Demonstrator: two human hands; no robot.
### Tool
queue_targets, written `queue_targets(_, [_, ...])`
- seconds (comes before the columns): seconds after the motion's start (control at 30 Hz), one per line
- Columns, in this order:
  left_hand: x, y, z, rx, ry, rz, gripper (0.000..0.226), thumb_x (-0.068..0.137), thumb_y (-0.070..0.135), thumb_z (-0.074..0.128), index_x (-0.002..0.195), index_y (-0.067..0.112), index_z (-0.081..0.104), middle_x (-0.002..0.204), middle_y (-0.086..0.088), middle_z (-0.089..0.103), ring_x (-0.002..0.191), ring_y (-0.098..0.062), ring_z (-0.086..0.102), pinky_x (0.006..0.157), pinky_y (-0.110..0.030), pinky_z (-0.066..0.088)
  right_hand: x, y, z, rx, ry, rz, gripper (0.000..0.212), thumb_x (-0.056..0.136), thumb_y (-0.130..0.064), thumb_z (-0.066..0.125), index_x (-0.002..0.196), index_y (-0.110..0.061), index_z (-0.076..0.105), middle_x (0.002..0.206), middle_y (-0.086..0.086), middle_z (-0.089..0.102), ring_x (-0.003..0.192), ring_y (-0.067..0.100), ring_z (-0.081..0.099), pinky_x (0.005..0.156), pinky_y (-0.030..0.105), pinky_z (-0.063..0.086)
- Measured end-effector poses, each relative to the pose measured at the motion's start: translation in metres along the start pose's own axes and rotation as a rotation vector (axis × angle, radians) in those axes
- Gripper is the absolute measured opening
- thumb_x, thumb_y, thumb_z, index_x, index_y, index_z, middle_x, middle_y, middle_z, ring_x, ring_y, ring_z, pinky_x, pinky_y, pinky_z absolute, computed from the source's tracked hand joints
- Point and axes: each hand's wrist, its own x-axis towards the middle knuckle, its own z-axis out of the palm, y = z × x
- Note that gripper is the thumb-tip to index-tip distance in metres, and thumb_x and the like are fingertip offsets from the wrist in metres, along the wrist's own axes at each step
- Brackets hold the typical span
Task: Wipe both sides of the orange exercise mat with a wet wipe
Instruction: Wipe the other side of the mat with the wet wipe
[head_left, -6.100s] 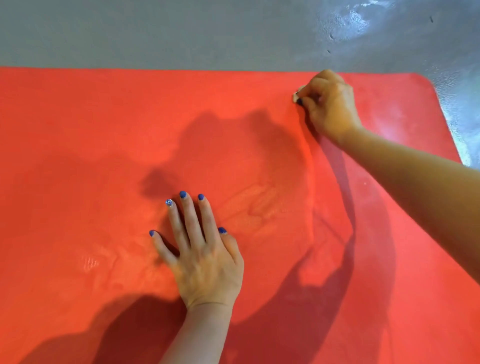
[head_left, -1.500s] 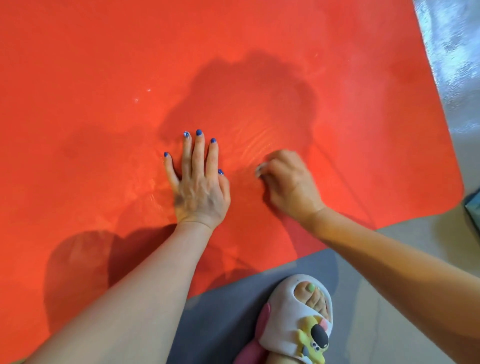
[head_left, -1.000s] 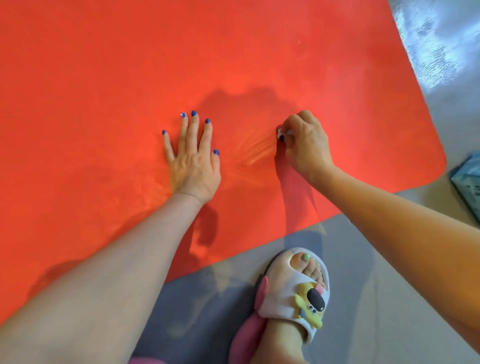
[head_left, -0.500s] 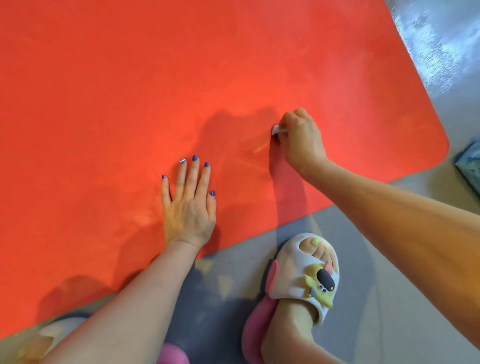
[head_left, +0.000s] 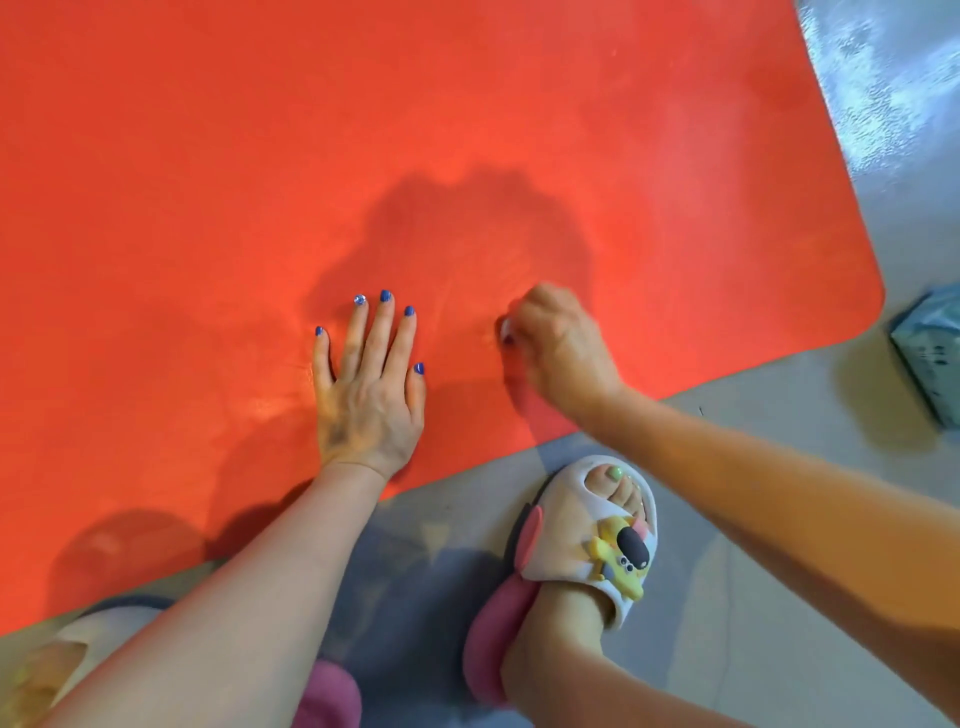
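Note:
The orange exercise mat (head_left: 260, 156) lies flat on the grey floor and fills most of the view; its rounded near right corner is at the right. My left hand (head_left: 369, 384) presses flat on the mat near its front edge, fingers straight. My right hand (head_left: 556, 348) is curled round a small white wet wipe (head_left: 504, 328), of which only a sliver shows at the fingertips, and holds it down on the mat just right of the left hand.
My right foot in a white slipper (head_left: 587, 551) with a yellow figure stands on the grey floor (head_left: 779, 467) just before the mat's edge. Another slipper (head_left: 78, 639) shows at the lower left. A pale blue packet (head_left: 930, 348) lies at the right edge.
My right hand has drawn the wipe back toward the mat's front edge, closer to the left hand. The left hand still presses flat on the mat. The view has shifted slightly.

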Motion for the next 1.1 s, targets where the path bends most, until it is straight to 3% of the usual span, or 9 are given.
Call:
queue_targets(0.07, [0.000, -0.001, 0.001, 0.001, 0.002, 0.002, 0.058, 0.100, 0.034, 0.035, 0.156, 0.019, 0.035, 0.167, -0.001, 0.023, 0.156, -0.022, 0.015, 0.122, -0.058, 0.013, -0.030, -0.021, 0.017, -0.002, -0.153, -0.184, 0.012, 0.081, -0.001, 0.059, 0.078, -0.012, 0.064, 0.084, 0.007, 0.057, 0.071, 0.029, 0.050, 0.065, 0.037, 0.042])
queue_targets(0.13, [0.000, -0.002, 0.002, -0.015, 0.009, 0.001, 0.058, 0.100, 0.033, 0.037, 0.156, 0.019, 0.036, 0.167, -0.002, 0.024, 0.156, -0.023, 0.015, 0.122, -0.058, 0.013, -0.032, -0.015, 0.014, -0.037, -0.205, -0.225, 0.012, 0.080, -0.002, 0.064, 0.076, -0.013, 0.065, 0.083, 0.006, 0.059, 0.068, 0.029, 0.050, 0.063, 0.038, 0.043])
queue_targets(0.23, [0.001, -0.002, 0.001, -0.022, 0.018, 0.010, 0.057, 0.100, 0.033, 0.038, 0.155, 0.018, 0.038, 0.166, -0.002, 0.026, 0.155, -0.024, 0.017, 0.121, -0.058, 0.013, -0.018, 0.022, -0.011, -0.103, -0.008, 0.019, 0.014, 0.083, -0.015, 0.052, 0.070, -0.010, 0.057, 0.079, 0.010, 0.054, 0.070, 0.033, 0.051, 0.058, 0.037, 0.037])
queue_targets(0.33, [0.001, -0.002, -0.001, -0.006, 0.013, 0.019, 0.057, 0.100, 0.034, 0.036, 0.155, 0.019, 0.038, 0.166, -0.003, 0.027, 0.155, -0.024, 0.017, 0.121, -0.059, 0.013, -0.022, 0.047, -0.029, -0.152, -0.003, 0.158, 0.008, 0.080, -0.008, 0.055, 0.073, -0.005, 0.056, 0.083, 0.014, 0.052, 0.076, 0.036, 0.053, 0.058, 0.037, 0.037])
queue_targets(0.7, [0.002, -0.004, -0.001, 0.048, -0.031, 0.019, 0.060, 0.101, 0.039, 0.027, 0.158, 0.022, 0.030, 0.169, 0.000, 0.018, 0.156, -0.022, 0.010, 0.122, -0.058, 0.011, -0.032, 0.063, -0.025, -0.089, 0.050, 0.092, 0.007, 0.076, -0.003, 0.065, 0.079, -0.009, 0.068, 0.090, 0.013, 0.057, 0.083, 0.036, 0.056, 0.068, 0.039, 0.046])
queue_targets(0.87, [0.002, -0.003, 0.000, 0.046, -0.025, 0.014, 0.059, 0.101, 0.037, 0.030, 0.157, 0.021, 0.032, 0.168, -0.001, 0.020, 0.156, -0.023, 0.011, 0.121, -0.059, 0.011, -0.045, 0.053, -0.016, -0.042, 0.145, 0.124, 0.010, 0.079, -0.006, 0.057, 0.077, -0.009, 0.066, 0.088, 0.010, 0.055, 0.081, 0.032, 0.054, 0.064, 0.033, 0.042])
queue_targets(0.93, [0.002, -0.001, -0.001, 0.052, -0.020, 0.015, 0.058, 0.100, 0.036, 0.032, 0.156, 0.020, 0.034, 0.167, -0.002, 0.022, 0.156, -0.024, 0.012, 0.120, -0.060, 0.013, -0.059, 0.031, 0.000, -0.023, 0.092, 0.028, 0.011, 0.082, -0.006, 0.056, 0.074, -0.011, 0.062, 0.086, 0.009, 0.055, 0.077, 0.030, 0.051, 0.061, 0.035, 0.042])
queue_targets(1.03, [0.003, 0.001, -0.002, 0.056, -0.022, 0.005, 0.059, 0.099, 0.035, 0.033, 0.155, 0.019, 0.036, 0.167, -0.002, 0.023, 0.156, -0.024, 0.013, 0.120, -0.061, 0.014, -0.072, -0.002, 0.023, -0.013, -0.163, -0.222, 0.021, 0.068, 0.006, 0.063, 0.077, -0.014, 0.062, 0.089, 0.007, 0.058, 0.074, 0.029, 0.050, 0.063, 0.038, 0.044])
queue_targets(1.1, [0.003, 0.001, -0.003, 0.049, -0.020, 0.003, 0.059, 0.099, 0.035, 0.033, 0.155, 0.018, 0.038, 0.167, -0.003, 0.025, 0.156, -0.024, 0.014, 0.120, -0.060, 0.014, -0.066, 0.007, 0.014, -0.012, -0.240, -0.235, 0.021, 0.069, 0.003, 0.063, 0.079, -0.015, 0.065, 0.092, 0.006, 0.060, 0.079, 0.028, 0.052, 0.067, 0.037, 0.046])
